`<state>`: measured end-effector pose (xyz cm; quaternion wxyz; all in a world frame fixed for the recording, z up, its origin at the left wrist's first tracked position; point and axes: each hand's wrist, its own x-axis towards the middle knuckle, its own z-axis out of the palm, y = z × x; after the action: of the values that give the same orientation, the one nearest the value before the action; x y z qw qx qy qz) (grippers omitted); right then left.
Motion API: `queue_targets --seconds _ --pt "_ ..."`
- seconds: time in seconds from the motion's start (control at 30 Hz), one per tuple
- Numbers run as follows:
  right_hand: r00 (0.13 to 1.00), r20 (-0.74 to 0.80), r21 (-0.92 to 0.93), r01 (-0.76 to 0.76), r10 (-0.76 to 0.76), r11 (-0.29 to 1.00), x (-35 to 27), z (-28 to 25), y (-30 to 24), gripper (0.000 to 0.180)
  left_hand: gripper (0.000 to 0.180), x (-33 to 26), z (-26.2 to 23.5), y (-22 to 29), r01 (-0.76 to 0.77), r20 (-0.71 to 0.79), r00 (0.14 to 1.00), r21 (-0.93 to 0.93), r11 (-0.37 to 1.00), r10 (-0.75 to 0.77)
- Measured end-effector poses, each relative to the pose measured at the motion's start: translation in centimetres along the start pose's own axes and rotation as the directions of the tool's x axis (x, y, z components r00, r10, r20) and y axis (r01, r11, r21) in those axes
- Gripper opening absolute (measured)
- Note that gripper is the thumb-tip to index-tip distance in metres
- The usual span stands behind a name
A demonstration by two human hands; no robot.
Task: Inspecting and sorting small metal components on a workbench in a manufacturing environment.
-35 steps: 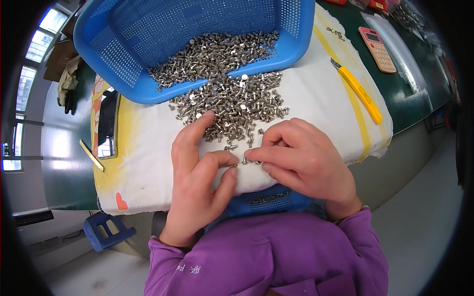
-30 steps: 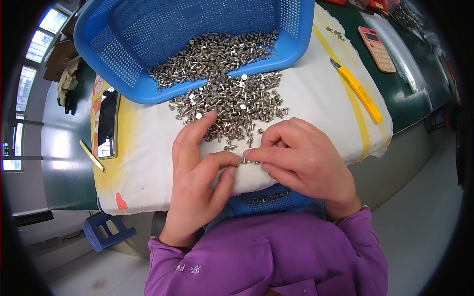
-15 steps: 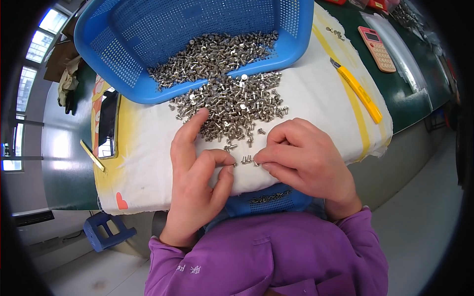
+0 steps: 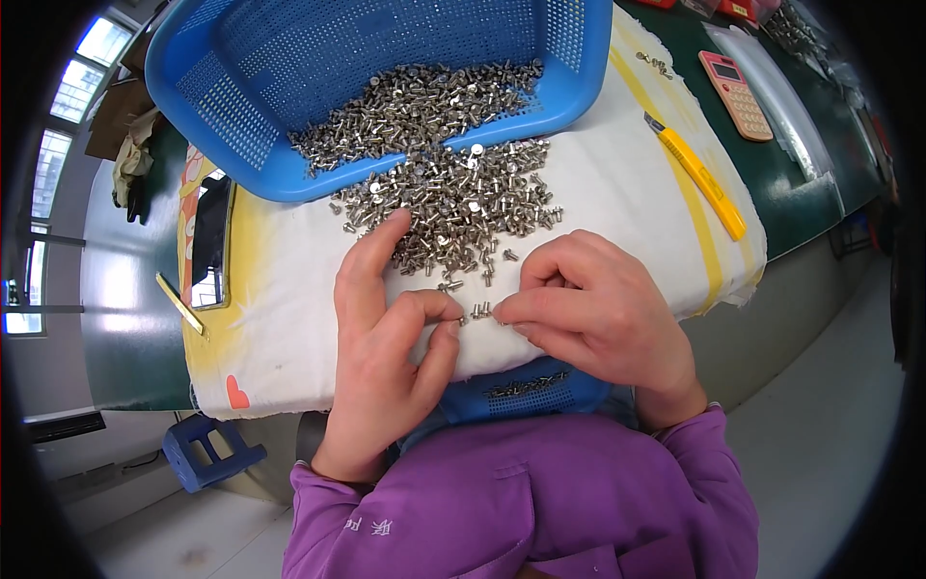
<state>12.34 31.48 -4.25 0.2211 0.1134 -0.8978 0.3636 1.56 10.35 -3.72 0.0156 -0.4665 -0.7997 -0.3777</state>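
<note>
1 view only, from a fisheye camera worn on the person's head, looking steeply down and slightly forward. it sits close above the left hand point(image 4: 386, 357) and right hand point(image 4: 598, 309), which meet near the frame's centre over the cloth-covered tabletop point(image 4: 289, 318). the blue basket point(image 4: 241, 125) fills the top, the purple sleeves the bottom; straight edges bend toward the dark rim.

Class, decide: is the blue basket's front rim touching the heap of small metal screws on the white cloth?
Touching. The head view shows the blue basket tipped, its front rim lying on the screws, which spill continuously from inside onto the white cloth.
</note>
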Motion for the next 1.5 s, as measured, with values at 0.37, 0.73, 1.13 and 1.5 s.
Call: queue_targets --seconds 0.37,0.73,1.13,1.5 --pt "1.0 0.013 0.006 0.001 -0.001 1.0 0.1 -0.2 -0.1 0.025 0.018 0.1 -0.2 0.0 -0.049 0.009 0.999 0.021 0.999 0.049" --pt "0.999 0.019 0.048 -0.033 0.032 0.998 0.3 -0.3 -0.2 0.009 0.017 0.2 -0.2 -0.2 -0.069 0.013 0.998 0.026 0.997 0.068" --pt "0.998 0.056 -0.043 -0.008 0.011 0.999 0.4 0.1 -0.5 0.027 0.017 0.2 0.0 -0.1 -0.064 0.004 0.998 0.066 0.996 0.064" --pt "0.994 0.093 0.052 0.047 -0.051 0.998 0.1 -0.8 0.1 0.02 0.021 0.4 -1.0 0.3 -0.128 0.165 0.977 -0.042 0.991 0.134"
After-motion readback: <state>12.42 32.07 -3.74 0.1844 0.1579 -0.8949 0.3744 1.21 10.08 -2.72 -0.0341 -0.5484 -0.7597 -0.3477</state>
